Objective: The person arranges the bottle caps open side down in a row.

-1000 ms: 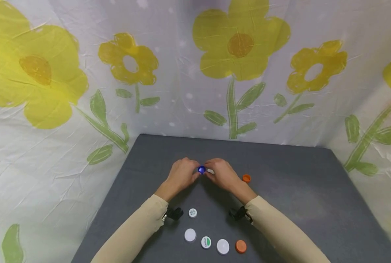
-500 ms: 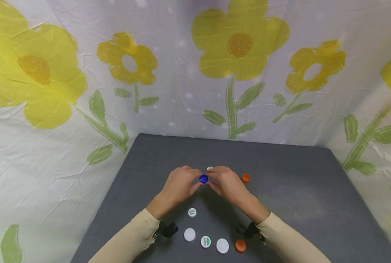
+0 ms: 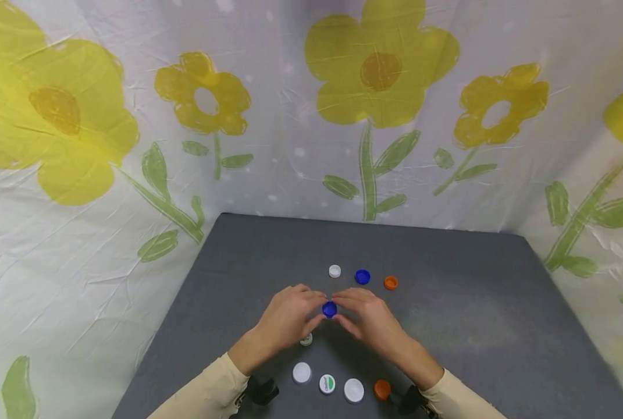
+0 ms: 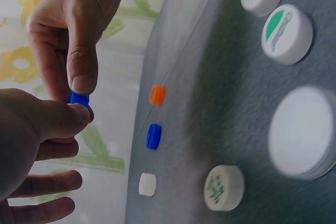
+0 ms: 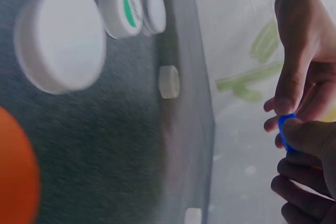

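A blue cap point(image 3: 329, 309) is pinched from both sides, by the thumb and fingers of the left hand point(image 3: 287, 314) and of the right hand point(image 3: 371, 321); the two hands are thus joined through the cap, which is held above the grey table point(image 3: 463, 314). Beyond the hands, a small white cap point(image 3: 334, 271), a second blue cap point(image 3: 362, 277) and an orange cap point(image 3: 391, 283) are set in a row. A printed cap point(image 4: 224, 188) is partly hidden by the left hand in the head view. Nearer the person, two large white caps point(image 3: 302, 373) point(image 3: 354, 391) are separated by a green-and-white cap point(image 3: 327, 384); a larger orange cap point(image 3: 381, 390) is placed at the right end. The backdrop point(image 3: 285, 151) is patterned with yellow flowers.
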Available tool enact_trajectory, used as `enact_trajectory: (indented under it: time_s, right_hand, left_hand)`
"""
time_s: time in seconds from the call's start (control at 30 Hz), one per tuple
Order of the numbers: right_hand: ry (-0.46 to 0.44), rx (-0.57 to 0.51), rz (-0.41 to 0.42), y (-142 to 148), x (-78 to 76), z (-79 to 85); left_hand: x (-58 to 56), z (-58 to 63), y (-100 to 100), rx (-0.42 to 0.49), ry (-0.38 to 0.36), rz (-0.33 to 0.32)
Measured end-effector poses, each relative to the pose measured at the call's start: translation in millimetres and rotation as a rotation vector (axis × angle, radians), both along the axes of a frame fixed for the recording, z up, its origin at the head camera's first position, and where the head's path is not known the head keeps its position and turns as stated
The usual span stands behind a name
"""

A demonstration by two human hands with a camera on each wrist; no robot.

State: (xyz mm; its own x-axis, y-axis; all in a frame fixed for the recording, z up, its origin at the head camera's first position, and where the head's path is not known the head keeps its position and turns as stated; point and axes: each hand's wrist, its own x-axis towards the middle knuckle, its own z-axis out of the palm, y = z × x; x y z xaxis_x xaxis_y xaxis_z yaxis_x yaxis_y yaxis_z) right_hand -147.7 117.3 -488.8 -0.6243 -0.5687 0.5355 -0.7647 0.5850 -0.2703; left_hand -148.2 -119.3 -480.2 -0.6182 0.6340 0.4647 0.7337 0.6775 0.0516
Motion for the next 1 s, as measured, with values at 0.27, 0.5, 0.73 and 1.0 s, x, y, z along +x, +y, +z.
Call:
enact_trajectory:
  time_s: [0.27, 0.5, 0.73, 1.0]
  right_hand:
    - [-0.036, -0.114, 0.033, 9, 5.6, -12.5]
    - [-0.222, -0.203, -0.032, 20, 11.1, -9.5]
    - [-0.543, -0.253, 0.000, 25, 12.2, -5.0]
    - [-0.613, -0.277, -0.001, 24, 11.7, -7.8]
  left_hand:
    - [7.3, -7.8, 4, 0.034, 0.027, -0.037]
    - [13.8, -6.9, 7, 0.088, 0.144, -0.071]
    - [17.2, -11.6, 12, 0.114, 0.226, -0.119]
    - [19.0, -17.6, 15, 0.307, 0.017, -0.101]
